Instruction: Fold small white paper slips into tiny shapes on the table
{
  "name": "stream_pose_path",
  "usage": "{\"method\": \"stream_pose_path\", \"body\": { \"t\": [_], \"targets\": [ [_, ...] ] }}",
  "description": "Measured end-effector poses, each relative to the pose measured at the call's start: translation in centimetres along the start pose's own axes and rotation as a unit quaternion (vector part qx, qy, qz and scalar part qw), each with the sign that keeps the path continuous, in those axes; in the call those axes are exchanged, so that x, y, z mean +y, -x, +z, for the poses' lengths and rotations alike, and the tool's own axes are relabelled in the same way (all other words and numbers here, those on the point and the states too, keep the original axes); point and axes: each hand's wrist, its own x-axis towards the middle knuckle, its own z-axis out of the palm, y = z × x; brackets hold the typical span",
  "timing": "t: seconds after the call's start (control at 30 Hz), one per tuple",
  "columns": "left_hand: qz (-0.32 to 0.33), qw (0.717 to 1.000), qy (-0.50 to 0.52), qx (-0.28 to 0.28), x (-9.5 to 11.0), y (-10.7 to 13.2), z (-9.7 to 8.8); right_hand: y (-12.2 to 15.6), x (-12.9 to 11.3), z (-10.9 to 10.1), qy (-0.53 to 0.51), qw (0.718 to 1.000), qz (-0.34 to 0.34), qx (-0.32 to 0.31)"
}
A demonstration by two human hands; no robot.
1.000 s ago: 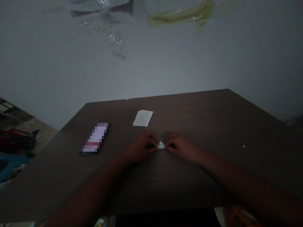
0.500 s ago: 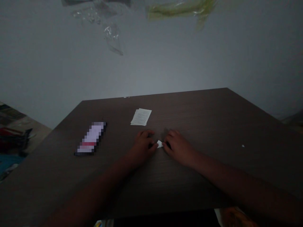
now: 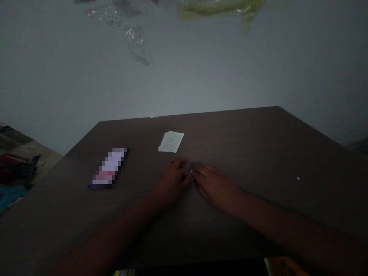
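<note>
A small white piece of paper [image 3: 191, 173] shows between my two hands, low on the dark wooden table [image 3: 230, 134]. My left hand [image 3: 174, 178] rests on the table with its fingers curled, thumb and fingertip pinched at the left side of the paper. My right hand [image 3: 212, 183] lies over the paper's right side, its fingers stretched out flat and close together. Most of the paper is hidden beneath the fingers. Just beyond my left hand lies a small stack of printed paper sheets [image 3: 171, 142].
A phone [image 3: 108, 166] with a lit, blurred screen lies to the left. A tiny white scrap [image 3: 298, 178] is on the table at the right. Behind the table rises a pale wall [image 3: 201, 73] with clear and yellow tape. Clutter [image 3: 17, 168] lies beyond the left edge.
My right hand has shifted left and flattened over the paper, covering most of it. My left hand stays nearly in place.
</note>
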Motion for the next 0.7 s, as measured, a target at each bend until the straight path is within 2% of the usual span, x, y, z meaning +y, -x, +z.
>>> {"method": "stream_pose_path", "body": {
  "t": [0.17,0.33,0.53,0.7],
  "targets": [
    [0.012,0.999,0.03,0.011,-0.9,-0.2,-1.3,0.3,-0.2,-0.7,-0.008,0.999,0.003,-0.038],
    [0.072,0.996,0.039,-0.021,-2.0,-1.1,-2.7,0.6,-0.1,-1.3,-0.028,0.998,0.009,-0.055],
    [0.078,0.995,0.016,-0.057,-2.3,-1.2,-2.4,0.9,0.3,-1.5,-0.061,0.996,0.007,-0.062],
    [0.081,0.995,0.025,-0.056,-2.5,-1.3,-2.5,0.9,0.3,-2.0,-0.046,0.995,0.012,-0.091]
  ]
}}
